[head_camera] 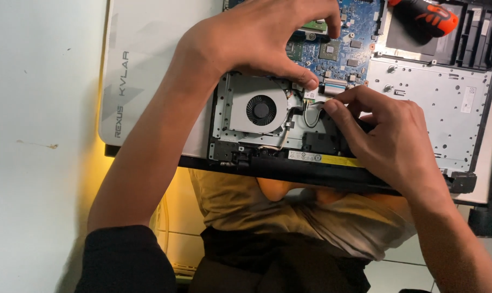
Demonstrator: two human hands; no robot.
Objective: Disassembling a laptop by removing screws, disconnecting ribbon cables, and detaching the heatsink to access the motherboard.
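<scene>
Both hands work inside an opened laptop (430, 108) that lies with its bottom cover off. The left hand (256, 38) arches over the blue circuit board (354, 32), its thumb tip pressing down on a small white card (311, 94) just right of the round black fan (261, 110); its index finger curls down onto the board further away. It grips nothing, the fingers bent and spread in a loose arch. The right hand (387, 135) sits just beside it, fingers drawn narrow, the index fingertip and thumb pinched at the thin wires (311, 115) that loop below the card. Whether the wires are actually clamped between the fingertips, I cannot tell. Beyond the right hand lies the grey metal plate (430, 95) of the laptop, and past that a screwdriver (427, 13) with an orange and black handle rests in a dark bay. To the left of the left forearm, a white box (143, 70) lies under the laptop on the white worktop (34, 135).
</scene>
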